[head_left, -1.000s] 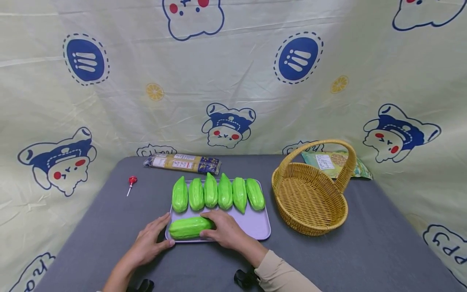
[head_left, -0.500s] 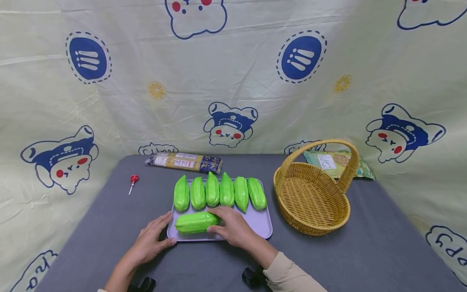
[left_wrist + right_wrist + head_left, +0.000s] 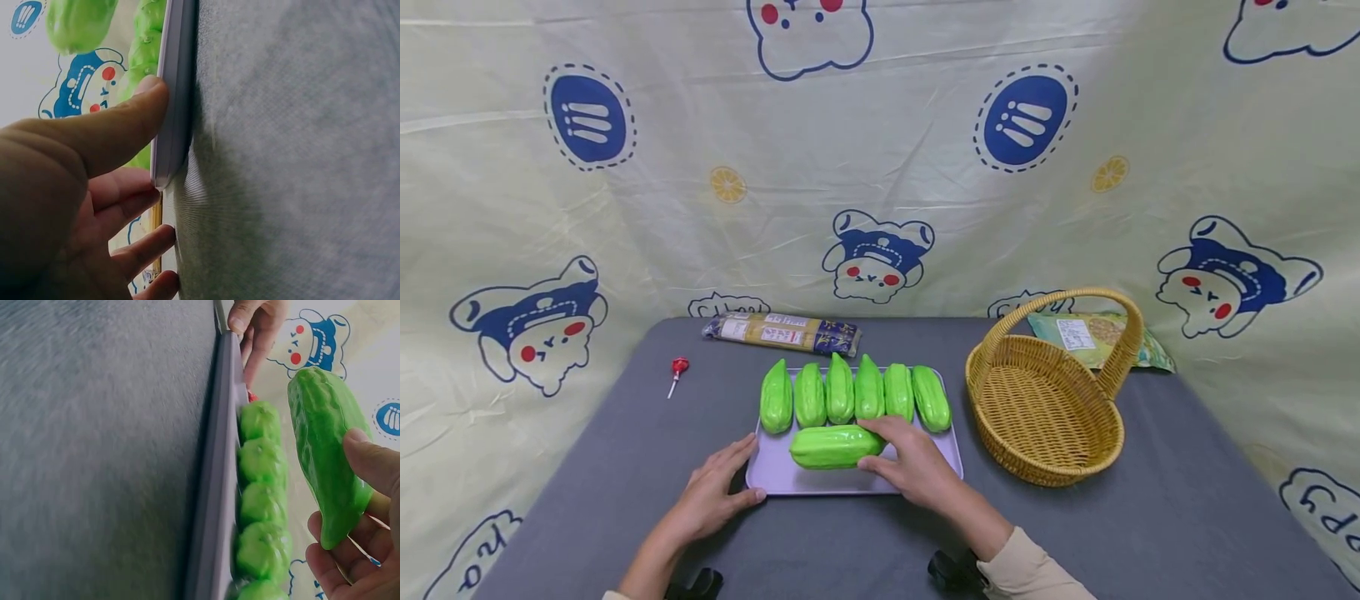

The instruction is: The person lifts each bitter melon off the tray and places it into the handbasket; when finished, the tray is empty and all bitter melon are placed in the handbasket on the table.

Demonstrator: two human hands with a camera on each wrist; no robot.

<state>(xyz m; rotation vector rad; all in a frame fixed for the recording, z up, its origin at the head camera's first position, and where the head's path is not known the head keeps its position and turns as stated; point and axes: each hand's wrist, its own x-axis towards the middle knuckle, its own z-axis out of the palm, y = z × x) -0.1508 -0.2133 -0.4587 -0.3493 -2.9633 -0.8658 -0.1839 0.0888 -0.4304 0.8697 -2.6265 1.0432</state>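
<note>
A green, ridged bitter melon is pinched at its right end by my right hand, lying level above the lilac tray. Seen from the right wrist, the melon is lifted off the tray, thumb on one side and fingers behind its pointed tip. Several more bitter melons stand side by side along the tray's far half. My left hand touches the tray's near left corner. Its thumb lies straight against the rim, the other fingers spread loosely at the side.
A wicker basket with a tall handle stands right of the tray. Behind it lies a green packet. A long bag of noodles lies behind the tray, and a red lollipop is at the left. Grey cloth covers the table.
My right hand has lifted the bitter melon from the tray's near left part and carried it right and a little away from me. The left hand stays at the tray corner.
</note>
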